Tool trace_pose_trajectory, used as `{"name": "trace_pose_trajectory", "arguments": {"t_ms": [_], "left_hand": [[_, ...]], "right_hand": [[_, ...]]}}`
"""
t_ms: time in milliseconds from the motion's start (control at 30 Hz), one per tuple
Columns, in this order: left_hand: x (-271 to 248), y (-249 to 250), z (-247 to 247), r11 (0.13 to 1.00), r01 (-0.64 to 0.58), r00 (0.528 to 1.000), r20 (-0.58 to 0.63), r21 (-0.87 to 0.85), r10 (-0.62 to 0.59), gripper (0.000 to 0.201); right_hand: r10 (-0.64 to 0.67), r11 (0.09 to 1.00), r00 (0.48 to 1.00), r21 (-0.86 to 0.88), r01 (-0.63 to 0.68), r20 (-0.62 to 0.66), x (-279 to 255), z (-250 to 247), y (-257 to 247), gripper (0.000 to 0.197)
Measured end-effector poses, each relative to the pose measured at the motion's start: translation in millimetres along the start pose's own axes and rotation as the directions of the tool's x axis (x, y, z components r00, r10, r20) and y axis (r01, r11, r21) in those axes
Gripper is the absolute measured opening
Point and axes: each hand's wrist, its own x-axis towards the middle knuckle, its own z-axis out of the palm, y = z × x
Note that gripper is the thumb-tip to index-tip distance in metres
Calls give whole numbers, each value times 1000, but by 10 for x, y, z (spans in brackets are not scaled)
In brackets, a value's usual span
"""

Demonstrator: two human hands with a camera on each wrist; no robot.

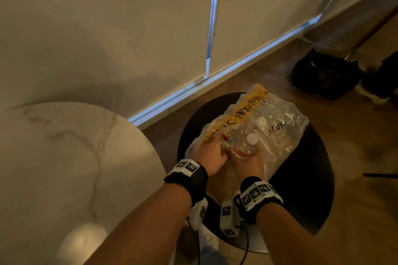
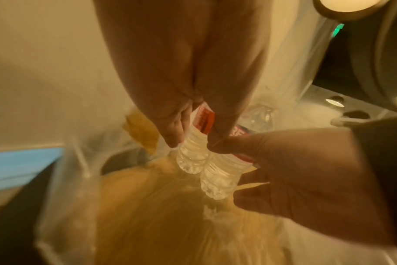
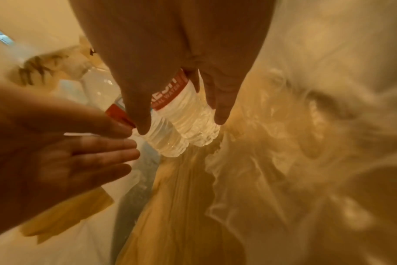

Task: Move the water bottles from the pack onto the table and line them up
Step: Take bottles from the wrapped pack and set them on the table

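Two small clear water bottles (image 1: 241, 146) stand side by side in the torn plastic pack (image 1: 277, 127) on a dark round stool (image 1: 312, 178). Each looks light, thin-walled and slick, best held at the red label. Left hand (image 1: 212, 157) and right hand (image 1: 251, 164) each curl fingers (image 3: 222, 107) round one. Marble worktop (image 1: 64, 157) lies just beside

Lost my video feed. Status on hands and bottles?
Left hand grips one bottle, right hand another. Both over torn pack. Table bare.
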Motion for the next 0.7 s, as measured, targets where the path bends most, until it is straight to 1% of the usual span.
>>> {"name": "trace_pose_trajectory", "arguments": {"t_ms": [33,67,100,133,167,233,300,367,433,533,600,700], "left_hand": [[100,12,15,999,-12,1000,-28,-49,11,55],[173,47,4,992,-22,1000,-18,-127,20,53],[253,48,36,985,-27,999,18,-169,31,50],[302,71,39,981,-21,997,65,-191,34,49],[347,84,33,976,-20,996,80,-215,38,49],[397,73,18,969,-44,997,56,-242,60,46],[377,100,-22,971,-92,994,45,-221,104,46],[315,107,-63,958,-113,990,48,-264,130,54],[205,86,-100,941,-109,989,60,-321,135,63],[-63,32,-184,924,-71,989,95,-377,114,75],[-317,12,-292,922,-22,994,94,-386,63,76],[-859,-53,-474,880,21,998,61,-475,9,76]], "right_hand": [[-5,1000,1000,20,5,2,30,4,-14,44],[-14,1000,1000,20,14,9,46,4,-32,43],[-26,1000,1000,5,26,13,79,2,-20,45],[-36,999,999,-21,36,14,114,-7,-1,48],[-46,998,999,-46,47,13,136,-17,12,49],[-22,997,999,-80,23,25,134,-40,15,43],[-1,992,999,-127,6,37,131,-70,40,39],[-33,991,998,-130,38,45,64,-101,57,45],[-70,991,996,-112,76,50,-24,-141,84,51],[-167,980,981,-90,176,97,-243,-220,76,46],[-242,963,958,-83,256,154,-465,-269,16,39],[-357,918,902,-85,387,243,-894,-288,-75,38]]}}
